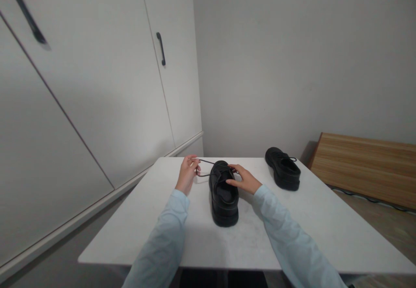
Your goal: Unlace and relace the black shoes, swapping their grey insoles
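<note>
A black lace-up shoe (225,216) stands on the white table in front of me, toe pointing away and heel toward me. Its dark shoelace (204,176) is drawn out to the left in a loop. The fingers of my left hand (188,173) are pinched on that loop, clear of the shoe. My right hand (244,179) grips the shoe's upper right side near the lacing, with the thumb over the opening by the tongue. Its fingertips are partly hidden there. A matching black shoe (286,173) sits farther back on the right, its lace showing on top.
The white table (143,236) ends at a near edge close to my body. White cabinet doors (107,84) with dark handles rise on the left, and a grey wall (292,63) stands behind. A wood-grain panel (367,166) leans beyond the table's right edge.
</note>
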A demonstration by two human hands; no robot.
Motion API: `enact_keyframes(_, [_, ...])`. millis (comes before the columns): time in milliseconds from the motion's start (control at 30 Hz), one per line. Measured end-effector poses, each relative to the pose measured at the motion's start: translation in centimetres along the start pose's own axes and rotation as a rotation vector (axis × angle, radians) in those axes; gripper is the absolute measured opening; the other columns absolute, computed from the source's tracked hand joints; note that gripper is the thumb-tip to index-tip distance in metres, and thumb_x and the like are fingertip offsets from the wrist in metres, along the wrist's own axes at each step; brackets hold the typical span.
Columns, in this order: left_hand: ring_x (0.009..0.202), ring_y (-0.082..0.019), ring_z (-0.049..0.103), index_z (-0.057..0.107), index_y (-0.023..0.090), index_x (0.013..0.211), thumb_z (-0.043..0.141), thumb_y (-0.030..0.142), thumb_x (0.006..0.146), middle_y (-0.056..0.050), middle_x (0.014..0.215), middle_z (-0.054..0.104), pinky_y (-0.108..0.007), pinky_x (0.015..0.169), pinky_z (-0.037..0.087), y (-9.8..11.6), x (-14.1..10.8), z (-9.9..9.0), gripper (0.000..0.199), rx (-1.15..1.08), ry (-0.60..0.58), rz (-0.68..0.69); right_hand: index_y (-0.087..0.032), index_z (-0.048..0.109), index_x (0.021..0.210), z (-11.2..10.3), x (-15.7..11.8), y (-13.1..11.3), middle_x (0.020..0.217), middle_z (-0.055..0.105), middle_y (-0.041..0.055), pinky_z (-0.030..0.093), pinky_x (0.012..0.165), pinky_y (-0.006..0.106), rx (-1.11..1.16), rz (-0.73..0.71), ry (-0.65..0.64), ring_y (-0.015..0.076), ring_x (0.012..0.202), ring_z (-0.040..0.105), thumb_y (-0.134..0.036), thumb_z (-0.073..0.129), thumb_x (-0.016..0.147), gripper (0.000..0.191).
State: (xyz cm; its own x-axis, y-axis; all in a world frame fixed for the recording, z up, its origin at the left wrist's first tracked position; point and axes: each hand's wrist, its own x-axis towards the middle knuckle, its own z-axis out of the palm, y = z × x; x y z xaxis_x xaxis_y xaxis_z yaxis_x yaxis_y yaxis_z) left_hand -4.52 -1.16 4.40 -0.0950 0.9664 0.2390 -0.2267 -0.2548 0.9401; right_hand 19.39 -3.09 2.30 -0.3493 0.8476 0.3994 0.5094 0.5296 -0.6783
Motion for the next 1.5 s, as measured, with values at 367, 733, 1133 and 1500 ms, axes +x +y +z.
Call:
enact_keyframes(367, [0.071,-0.011,0.058,0.056,0.016,0.083,0.067,0.031,0.07,-0.001,0.076,0.062,-0.021,0.066,0.043,0.0,0.7,-0.2,0.023,0.256,0.083,0.311,-0.018,0.052,0.121,0.0,0.0,0.2,0.115,0.057,0.0113,0.043,0.093,0.043,0.033,0.006,0.012,0.0243,0.103,0.056,-0.045,0.069,0.07,0.06])
enact_keyframes(733, [0.082,-0.015,0.061,0.061,0.018,0.087,0.059,0.028,0.078,-0.003,0.087,0.066,-0.026,0.071,0.043,0.7,0.0,0.1,0.014,0.568,0.11,0.442,-0.018,0.053,0.12,0.0,0.0,0.0,0.112,0.059,0.0111,0.043,0.092,0.043,0.023,-0.003,0.018,0.0243,0.101,0.056,-0.045,0.069,0.071,0.058])
enact_keyframes(1133, [0.082,-0.017,0.059,0.072,0.023,0.089,0.061,0.031,0.08,-0.004,0.082,0.065,-0.031,0.078,0.047,-0.1,-1.0,1.3,0.016,0.721,-0.317,0.453,-0.021,0.045,0.132,0.5,0.1,-0.6,0.122,0.054,0.0116,0.037,0.101,0.045,-0.006,-0.129,0.088,0.0254,0.115,0.049,-0.043,0.058,0.082,0.056])
enact_keyframes(1500, [0.071,-0.015,0.058,0.071,0.018,0.08,0.069,0.033,0.073,-0.003,0.076,0.068,-0.028,0.071,0.045,0.0,-1.7,2.2,0.017,0.584,-0.397,0.414,-0.025,0.071,0.096,0.3,0.1,-3.3,0.09,0.065,0.0066,0.046,0.083,0.039,0.055,-0.207,0.284,0.0219,0.09,0.058,-0.04,0.067,0.076,0.025])
